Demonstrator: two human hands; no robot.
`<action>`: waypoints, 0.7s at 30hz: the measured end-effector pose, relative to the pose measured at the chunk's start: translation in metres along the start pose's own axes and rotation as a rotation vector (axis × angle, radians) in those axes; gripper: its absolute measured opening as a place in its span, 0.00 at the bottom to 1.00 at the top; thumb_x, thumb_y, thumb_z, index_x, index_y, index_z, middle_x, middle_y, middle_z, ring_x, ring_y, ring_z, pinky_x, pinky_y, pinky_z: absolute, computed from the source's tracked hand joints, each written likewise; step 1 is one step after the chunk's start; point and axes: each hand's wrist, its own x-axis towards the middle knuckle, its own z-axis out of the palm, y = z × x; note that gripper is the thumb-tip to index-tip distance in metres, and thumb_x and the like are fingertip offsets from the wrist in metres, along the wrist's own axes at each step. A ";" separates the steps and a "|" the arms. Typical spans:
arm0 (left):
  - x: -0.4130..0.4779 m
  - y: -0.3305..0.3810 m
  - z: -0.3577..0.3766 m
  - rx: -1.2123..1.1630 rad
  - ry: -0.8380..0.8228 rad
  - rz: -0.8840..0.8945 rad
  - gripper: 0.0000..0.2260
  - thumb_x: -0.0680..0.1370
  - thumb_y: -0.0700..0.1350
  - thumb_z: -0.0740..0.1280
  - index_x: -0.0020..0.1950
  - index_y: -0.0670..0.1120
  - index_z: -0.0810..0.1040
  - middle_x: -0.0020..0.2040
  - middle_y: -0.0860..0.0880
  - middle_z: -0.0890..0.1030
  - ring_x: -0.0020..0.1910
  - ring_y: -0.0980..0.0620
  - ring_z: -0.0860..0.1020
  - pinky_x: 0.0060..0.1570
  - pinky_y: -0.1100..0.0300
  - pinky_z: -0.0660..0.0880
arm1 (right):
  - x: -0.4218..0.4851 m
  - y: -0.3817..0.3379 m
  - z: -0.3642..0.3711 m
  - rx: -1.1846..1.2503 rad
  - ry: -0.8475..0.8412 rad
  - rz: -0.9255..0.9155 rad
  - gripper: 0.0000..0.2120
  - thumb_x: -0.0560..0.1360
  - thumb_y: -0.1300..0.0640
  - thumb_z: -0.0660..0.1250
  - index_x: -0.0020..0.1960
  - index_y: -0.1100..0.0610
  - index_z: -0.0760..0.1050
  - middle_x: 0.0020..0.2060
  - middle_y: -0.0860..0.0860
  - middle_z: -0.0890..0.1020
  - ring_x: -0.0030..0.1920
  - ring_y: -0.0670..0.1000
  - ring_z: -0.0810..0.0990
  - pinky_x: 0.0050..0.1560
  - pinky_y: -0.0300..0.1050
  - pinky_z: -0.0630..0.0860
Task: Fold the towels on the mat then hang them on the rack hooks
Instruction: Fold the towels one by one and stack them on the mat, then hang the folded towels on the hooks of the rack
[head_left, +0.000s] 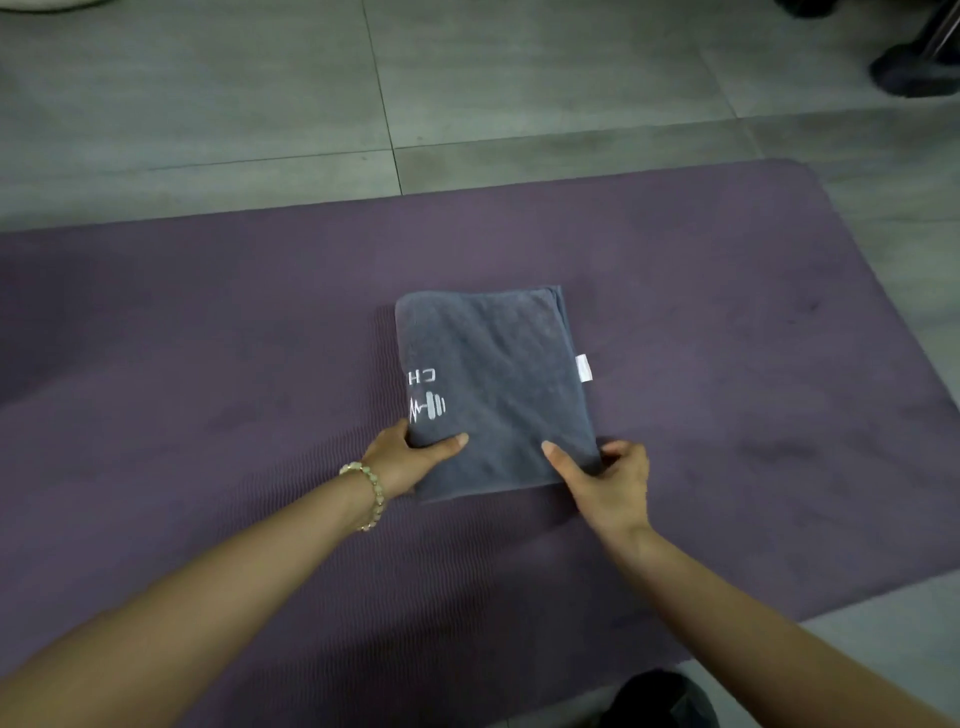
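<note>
Item 1, towel (493, 384): grey, folded to a rectangle, lying flat on the mat (208, 364). We note its near edge between the two hands, with the rest of it stretching away beyond the fingertips.

Item 2, left hand (410, 457): we record it gripping the towel's near left corner. The thumb is laid flat on top of the cloth and the fingers (399, 430) are curled round the left edge.

Item 3, right hand (608, 483): we record it gripping the near right corner. The thumb is pressed on top and the fingers (618, 451) are bent round the right edge.

Item 4, logo (428, 408): white print with letters above it, just beyond the left thumb and close to the left fingers.

Item 5, label (584, 368): a small white tag jutting from the towel's right edge, well beyond the right fingers.

Item 6, bracelet (371, 493): pale beads on the left wrist, behind the fingers.

Item 7, mat: purple, spread on the grey tiled floor (519, 78) and wide to either side of both hands.

Item 8, dark shape (914, 67): on the floor far beyond the right fingers. We cannot tell what it is.
</note>
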 end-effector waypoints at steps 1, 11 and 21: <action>-0.002 0.002 0.004 -0.107 0.000 -0.011 0.27 0.68 0.53 0.75 0.64 0.46 0.73 0.59 0.51 0.80 0.57 0.51 0.79 0.58 0.51 0.77 | -0.007 -0.001 0.003 0.042 0.023 0.049 0.35 0.57 0.42 0.80 0.51 0.62 0.69 0.50 0.54 0.74 0.50 0.53 0.76 0.53 0.46 0.76; -0.018 0.033 0.048 -0.243 0.023 0.085 0.19 0.72 0.53 0.73 0.55 0.42 0.80 0.49 0.46 0.84 0.49 0.49 0.82 0.54 0.51 0.79 | -0.050 -0.044 0.009 0.866 -0.476 0.392 0.17 0.75 0.51 0.68 0.61 0.58 0.75 0.56 0.53 0.82 0.56 0.50 0.81 0.59 0.45 0.77; 0.014 0.044 -0.052 1.085 0.032 0.301 0.31 0.74 0.69 0.44 0.71 0.58 0.67 0.70 0.55 0.70 0.70 0.51 0.66 0.69 0.55 0.61 | 0.013 -0.121 -0.022 0.470 -0.307 -0.195 0.11 0.76 0.62 0.68 0.57 0.58 0.72 0.49 0.51 0.83 0.51 0.47 0.83 0.48 0.36 0.78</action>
